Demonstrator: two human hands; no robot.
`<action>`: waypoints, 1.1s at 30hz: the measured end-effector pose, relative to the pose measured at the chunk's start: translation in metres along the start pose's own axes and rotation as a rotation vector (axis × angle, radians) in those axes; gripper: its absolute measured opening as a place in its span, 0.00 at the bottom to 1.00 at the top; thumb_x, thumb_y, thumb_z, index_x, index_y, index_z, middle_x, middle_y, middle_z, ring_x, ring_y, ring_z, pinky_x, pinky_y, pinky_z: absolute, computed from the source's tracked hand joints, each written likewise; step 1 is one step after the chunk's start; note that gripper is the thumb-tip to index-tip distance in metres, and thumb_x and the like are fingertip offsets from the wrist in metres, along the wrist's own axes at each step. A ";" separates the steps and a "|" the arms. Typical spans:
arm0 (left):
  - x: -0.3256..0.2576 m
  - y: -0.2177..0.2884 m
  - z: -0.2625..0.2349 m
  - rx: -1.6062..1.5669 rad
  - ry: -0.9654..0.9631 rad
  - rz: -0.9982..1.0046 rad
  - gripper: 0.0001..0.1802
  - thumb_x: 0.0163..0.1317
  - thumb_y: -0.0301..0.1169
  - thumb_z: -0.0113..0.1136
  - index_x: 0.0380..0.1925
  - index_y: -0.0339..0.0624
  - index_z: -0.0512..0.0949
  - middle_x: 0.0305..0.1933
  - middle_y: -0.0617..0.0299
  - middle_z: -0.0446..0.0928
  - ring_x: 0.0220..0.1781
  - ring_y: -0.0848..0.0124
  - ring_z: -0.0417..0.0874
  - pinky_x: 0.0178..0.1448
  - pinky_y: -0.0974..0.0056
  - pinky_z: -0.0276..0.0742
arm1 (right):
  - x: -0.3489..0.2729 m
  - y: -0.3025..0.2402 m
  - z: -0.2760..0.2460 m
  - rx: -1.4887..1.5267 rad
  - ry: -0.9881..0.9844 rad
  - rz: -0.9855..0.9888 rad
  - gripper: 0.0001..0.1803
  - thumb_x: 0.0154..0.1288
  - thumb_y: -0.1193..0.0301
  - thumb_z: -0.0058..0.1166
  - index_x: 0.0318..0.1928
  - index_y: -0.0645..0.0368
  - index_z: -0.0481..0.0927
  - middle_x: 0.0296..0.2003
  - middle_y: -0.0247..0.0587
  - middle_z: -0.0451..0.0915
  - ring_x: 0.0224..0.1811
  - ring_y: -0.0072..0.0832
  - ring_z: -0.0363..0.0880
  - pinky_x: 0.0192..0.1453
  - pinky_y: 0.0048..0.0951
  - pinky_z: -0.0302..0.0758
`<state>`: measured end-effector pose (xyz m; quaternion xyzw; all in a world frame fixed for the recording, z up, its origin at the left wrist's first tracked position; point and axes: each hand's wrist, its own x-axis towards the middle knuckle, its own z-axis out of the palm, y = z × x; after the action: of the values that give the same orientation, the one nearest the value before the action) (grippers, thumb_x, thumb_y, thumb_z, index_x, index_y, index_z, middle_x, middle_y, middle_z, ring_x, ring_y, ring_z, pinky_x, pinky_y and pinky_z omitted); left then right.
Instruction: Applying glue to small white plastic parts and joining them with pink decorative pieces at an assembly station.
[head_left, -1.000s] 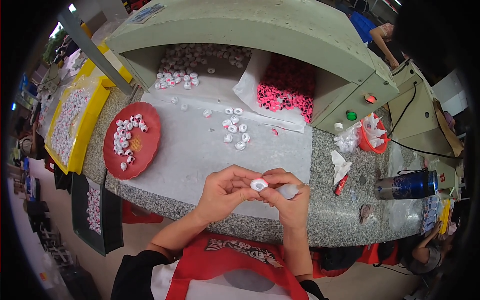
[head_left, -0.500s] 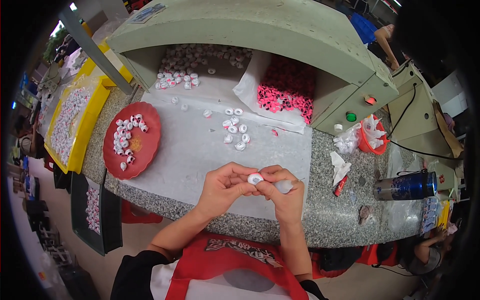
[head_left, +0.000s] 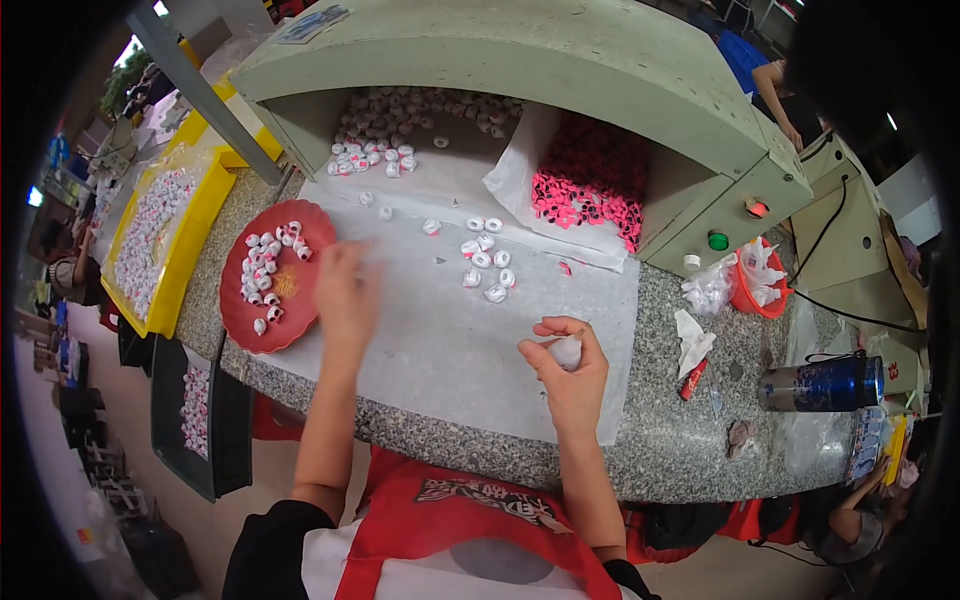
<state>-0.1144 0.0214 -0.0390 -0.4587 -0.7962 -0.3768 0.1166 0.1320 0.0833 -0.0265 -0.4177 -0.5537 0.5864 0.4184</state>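
My right hand (head_left: 570, 372) is curled around a small white round piece (head_left: 567, 351), held above the near part of a white sheet (head_left: 430, 330) on the granite counter. My left hand (head_left: 347, 292) is blurred, stretched out beside the red plate (head_left: 240, 310) that carries several small white rings; I cannot tell whether it holds anything. A small cluster of white rings (head_left: 484, 262) lies on the sheet farther back.
A pale green machine hood (head_left: 560, 70) covers a pile of white rings (head_left: 400, 130) and a pile of pink pieces (head_left: 590, 185). A yellow tray (head_left: 185, 255) of rings sits left. At right are a red bowl (head_left: 757, 285) and a blue can (head_left: 820, 383).
My hands were together over the sheet's near edge holding a white piece. My left hand has swung left to the red plate; my right hand stays, closed on the white piece.
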 end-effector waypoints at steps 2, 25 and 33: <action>-0.014 0.036 0.042 -0.169 -0.231 0.081 0.13 0.48 0.27 0.60 0.37 0.42 0.76 0.35 0.56 0.74 0.28 0.64 0.78 0.34 0.62 0.74 | -0.005 -0.001 0.004 0.007 -0.018 -0.015 0.17 0.47 0.81 0.59 0.40 0.61 0.71 0.33 0.36 0.74 0.26 0.14 0.70 0.25 0.15 0.66; -0.047 0.129 -0.012 -1.343 -0.469 -0.330 0.20 0.51 0.12 0.53 0.46 0.28 0.67 0.47 0.52 0.69 0.49 0.61 0.75 0.50 0.66 0.75 | -0.055 -0.058 -0.029 -0.306 0.105 -0.498 0.12 0.47 0.76 0.51 0.35 0.67 0.75 0.30 0.43 0.77 0.28 0.22 0.74 0.32 0.20 0.70; -0.049 0.127 -0.010 -1.374 -0.469 -0.282 0.17 0.50 0.11 0.53 0.43 0.28 0.68 0.47 0.54 0.68 0.49 0.67 0.74 0.52 0.68 0.74 | -0.049 -0.056 -0.026 -0.338 0.083 -0.538 0.11 0.47 0.77 0.52 0.34 0.66 0.76 0.28 0.44 0.78 0.26 0.23 0.75 0.30 0.21 0.71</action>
<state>0.0148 0.0204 0.0044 -0.3899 -0.4361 -0.6940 -0.4196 0.1733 0.0461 0.0296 -0.3435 -0.7163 0.3368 0.5054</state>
